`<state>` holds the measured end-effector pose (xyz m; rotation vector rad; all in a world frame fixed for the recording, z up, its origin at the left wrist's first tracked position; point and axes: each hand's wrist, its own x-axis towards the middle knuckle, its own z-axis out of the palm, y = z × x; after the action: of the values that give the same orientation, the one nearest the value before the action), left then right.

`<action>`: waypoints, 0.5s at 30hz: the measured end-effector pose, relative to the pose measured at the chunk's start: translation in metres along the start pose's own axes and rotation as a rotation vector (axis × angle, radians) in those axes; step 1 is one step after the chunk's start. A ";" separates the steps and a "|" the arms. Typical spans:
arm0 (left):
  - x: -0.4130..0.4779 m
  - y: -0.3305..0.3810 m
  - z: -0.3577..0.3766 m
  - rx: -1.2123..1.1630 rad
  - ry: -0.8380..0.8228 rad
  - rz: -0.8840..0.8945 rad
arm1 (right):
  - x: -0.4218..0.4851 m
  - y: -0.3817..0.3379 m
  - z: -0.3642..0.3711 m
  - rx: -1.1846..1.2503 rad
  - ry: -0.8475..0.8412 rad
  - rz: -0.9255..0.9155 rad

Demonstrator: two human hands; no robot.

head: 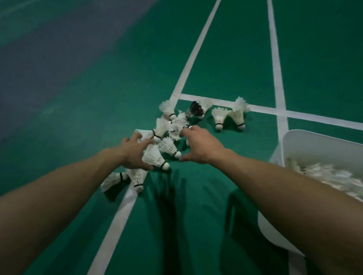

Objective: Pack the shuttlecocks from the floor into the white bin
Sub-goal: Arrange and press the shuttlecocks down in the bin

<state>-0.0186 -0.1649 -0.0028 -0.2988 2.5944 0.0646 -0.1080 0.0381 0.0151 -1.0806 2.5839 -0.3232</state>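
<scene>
Several white feather shuttlecocks lie in a pile (168, 126) on the green court floor, one with dark feathers (196, 110) among them. Two more (219, 116) (239, 114) lie apart to the right, and two others (112, 181) (137, 177) lie near my left forearm. My left hand (133, 153) is spread over the near side of the pile, with one shuttlecock (155, 157) between its thumb and fingers. My right hand (199, 147) reaches into the pile's right side, fingers extended and thumb apart. The white bin (286, 143) stands at the right and holds several shuttlecocks.
White court lines (194, 53) cross the green floor; one runs under the pile toward me. A darker blue-grey strip of floor (43, 54) lies at the far left. My right forearm passes in front of the bin's near wall.
</scene>
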 end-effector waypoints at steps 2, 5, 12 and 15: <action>0.013 -0.002 0.011 -0.040 -0.030 -0.015 | 0.020 0.000 0.015 0.007 -0.012 -0.003; 0.030 -0.003 0.028 -0.092 -0.052 -0.029 | 0.045 -0.003 0.034 0.031 -0.028 -0.019; 0.044 -0.025 0.048 -0.309 0.185 -0.014 | 0.079 -0.011 0.075 0.031 -0.081 -0.088; 0.040 -0.032 0.049 -0.393 0.195 -0.012 | 0.078 -0.011 0.084 0.030 -0.142 -0.063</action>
<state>-0.0203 -0.1993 -0.0645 -0.4811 2.7591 0.5711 -0.1210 -0.0322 -0.0747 -1.1330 2.4168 -0.2883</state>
